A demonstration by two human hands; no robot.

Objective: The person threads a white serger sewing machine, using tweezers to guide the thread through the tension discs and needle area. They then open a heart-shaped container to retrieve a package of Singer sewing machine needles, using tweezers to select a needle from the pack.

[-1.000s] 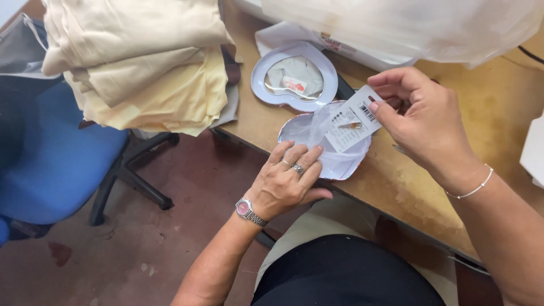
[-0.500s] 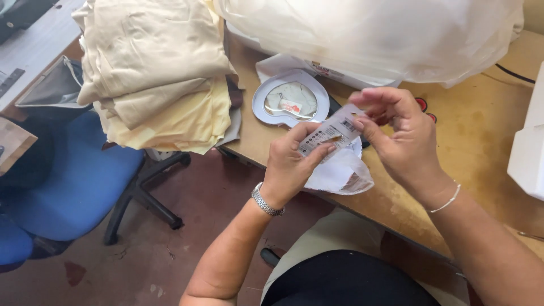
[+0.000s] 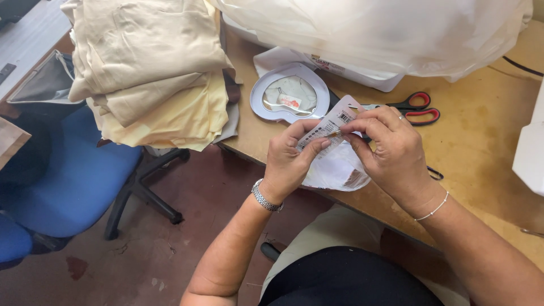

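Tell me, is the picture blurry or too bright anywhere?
Head view: the hands and the small printed card look sharp; the big plastic bag is washed out by bright light; the wooden table is evenly lit, with soft shadows.

- Left hand (image 3: 290, 161) sits at frame centre, fingers curled, thumb and forefinger pinched together, palm turned right.
- Right hand (image 3: 391, 150) sits just right of it, fingers bent down, fingertips meeting the left's.
- Both forearms run in from the lower edge, left bare arm steep, right from the lower right corner.
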